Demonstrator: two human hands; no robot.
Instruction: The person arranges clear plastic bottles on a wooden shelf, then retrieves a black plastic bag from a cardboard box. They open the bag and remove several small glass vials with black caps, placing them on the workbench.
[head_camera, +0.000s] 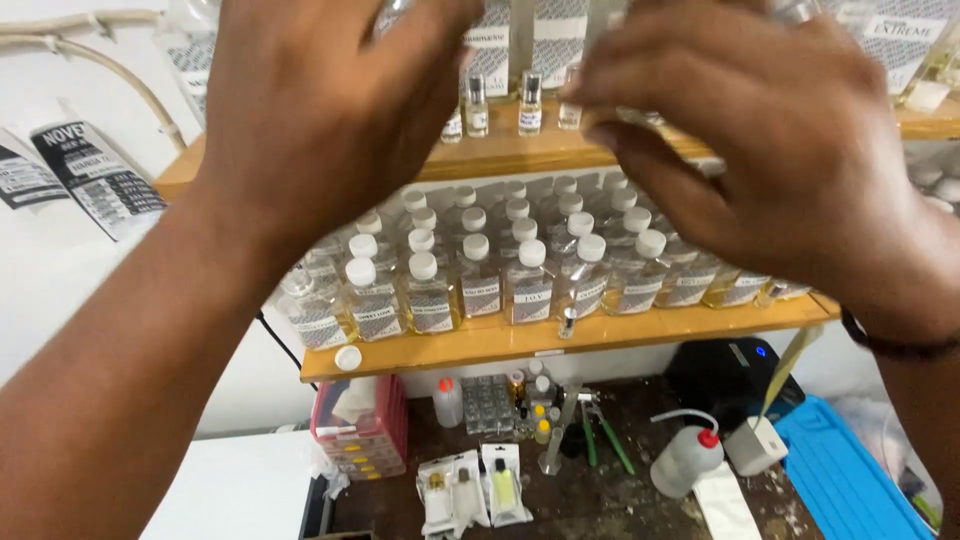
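My left hand (320, 110) and my right hand (760, 150) are both raised toward the upper wooden shelf (500, 155), backs to the camera and blurred. What their fingers touch is hidden behind them. Small clear vials (530, 103) stand on that shelf between the two hands. Below, a lower wooden shelf (480, 345) carries several rows of clear bottles with white caps (530, 280) and labels. A dark band circles my right wrist (890, 345).
On the dark worktop below lie green-handled pliers (605, 430), a white squeeze bottle with red cap (685, 460), packaged small bottles (505, 485), a pink box (365, 425), a blue tray (845, 480) and a black device (735, 375). A loose white cap (348, 358) sits on the lower shelf.
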